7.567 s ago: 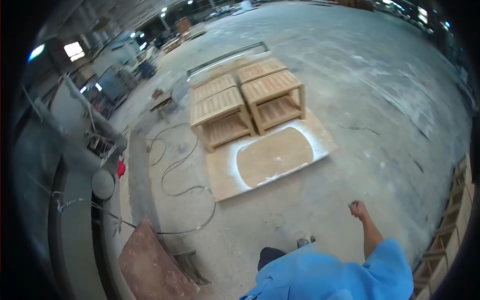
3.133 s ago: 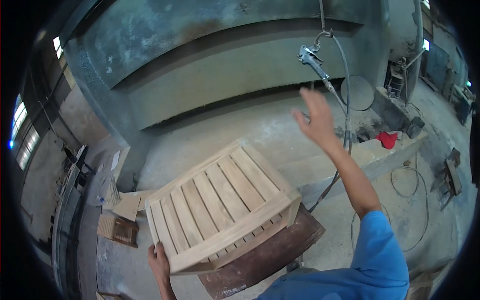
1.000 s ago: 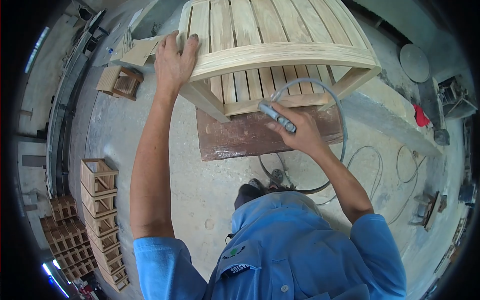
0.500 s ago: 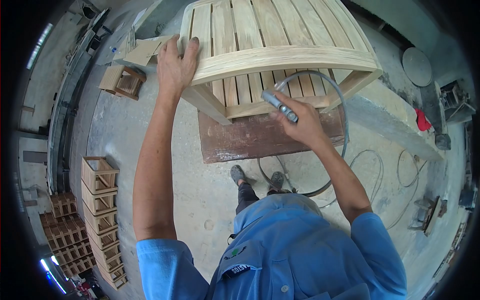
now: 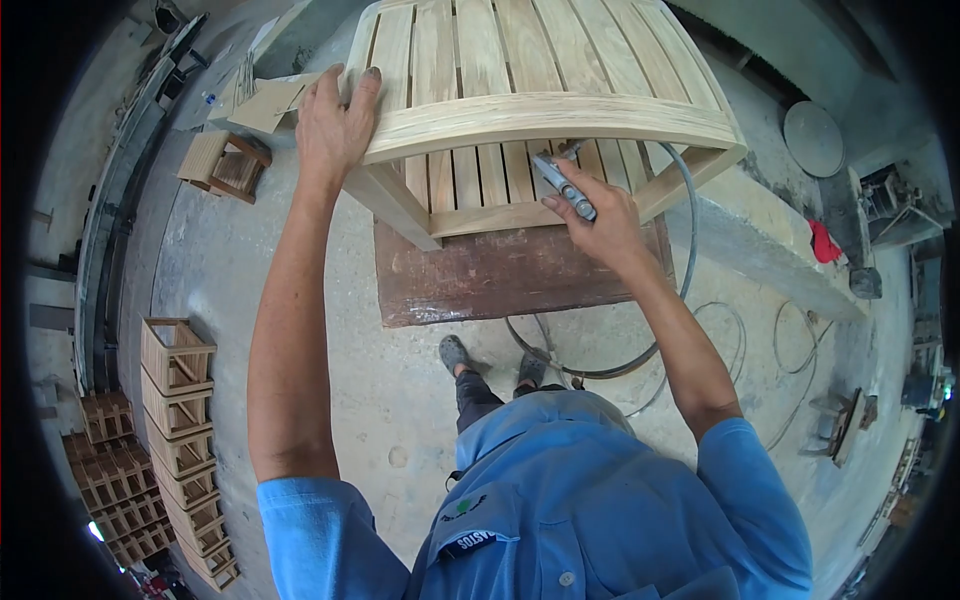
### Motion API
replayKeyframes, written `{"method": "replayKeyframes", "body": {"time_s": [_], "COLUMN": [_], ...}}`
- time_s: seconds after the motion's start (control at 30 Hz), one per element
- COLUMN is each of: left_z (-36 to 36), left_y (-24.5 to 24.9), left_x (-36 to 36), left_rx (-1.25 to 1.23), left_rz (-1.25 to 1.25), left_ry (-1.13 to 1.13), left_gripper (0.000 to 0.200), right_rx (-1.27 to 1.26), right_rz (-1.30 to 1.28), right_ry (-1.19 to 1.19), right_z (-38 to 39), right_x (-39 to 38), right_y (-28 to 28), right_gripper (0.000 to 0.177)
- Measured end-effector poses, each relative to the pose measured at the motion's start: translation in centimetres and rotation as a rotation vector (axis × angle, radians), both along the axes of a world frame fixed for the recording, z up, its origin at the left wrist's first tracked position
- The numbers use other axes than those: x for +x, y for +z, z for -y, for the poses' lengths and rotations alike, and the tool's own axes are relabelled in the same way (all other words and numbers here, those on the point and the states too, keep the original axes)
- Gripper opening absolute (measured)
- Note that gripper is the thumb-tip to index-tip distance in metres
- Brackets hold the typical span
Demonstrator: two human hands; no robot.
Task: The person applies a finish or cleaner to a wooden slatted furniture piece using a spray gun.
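Dusty concrete floor [image 5: 400, 400], stacked wooden crates [image 5: 178, 390]

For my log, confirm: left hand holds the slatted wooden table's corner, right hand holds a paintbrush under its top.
Wrong tool: in the head view the right hand holds a slim metal nozzle on a grey hose, not a paintbrush. The left hand holds the slatted wooden table corner.

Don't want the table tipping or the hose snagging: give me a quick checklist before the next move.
1. Left hand laid on the slatted table at its near corner: ok.
2. Right hand closed round the nozzle tool: ok.
3. Tool tip tucked beneath the tabletop edge, towards the slats: ok.
4. All legs seated on the brown board: cannot tell, far legs hidden.
5. Hose clear of the shoes: not ok, it loops on the floor beside them.
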State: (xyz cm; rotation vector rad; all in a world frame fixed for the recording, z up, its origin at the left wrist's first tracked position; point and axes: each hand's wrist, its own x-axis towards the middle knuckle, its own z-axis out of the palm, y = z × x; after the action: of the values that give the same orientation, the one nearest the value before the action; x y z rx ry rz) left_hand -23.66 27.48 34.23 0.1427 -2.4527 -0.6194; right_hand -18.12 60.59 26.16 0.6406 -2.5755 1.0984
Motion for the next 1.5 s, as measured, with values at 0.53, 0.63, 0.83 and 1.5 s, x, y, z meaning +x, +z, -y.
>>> {"method": "replayKeyframes", "body": {"time_s": [0.53, 0.63, 0.83, 1.5], "left_z": [0.4, 0.1, -0.3, 0.0], "left_y": [-0.4, -0.3, 0.2, 0.2], "left_x": [-0.3, -0.2, 0.3, 0.0], "left_rx": [0.029, 0.043, 0.080, 0.048], "left_rz": [-0.035, -0.033, -0.002, 0.024], "left_ry": [-0.004, 0.005, 0.018, 0.031], "left_gripper": [0.072, 0.071, 0.069, 0.073], "right_rx": [0.076, 0.031, -0.052, 0.081], "right_rz": [0.258, 0.197, 0.045, 0.222], "right_ry": [0.072, 0.006, -0.007, 0.014], "right_z": [-3.0, -2.2, 0.2, -4.9], "right_x": [4.4, 1.7, -1.0, 5.3], "right_y": [-1.5, -0.3, 0.3, -1.1], "right_gripper": [0.049, 0.047, 0.049, 0.049]}}
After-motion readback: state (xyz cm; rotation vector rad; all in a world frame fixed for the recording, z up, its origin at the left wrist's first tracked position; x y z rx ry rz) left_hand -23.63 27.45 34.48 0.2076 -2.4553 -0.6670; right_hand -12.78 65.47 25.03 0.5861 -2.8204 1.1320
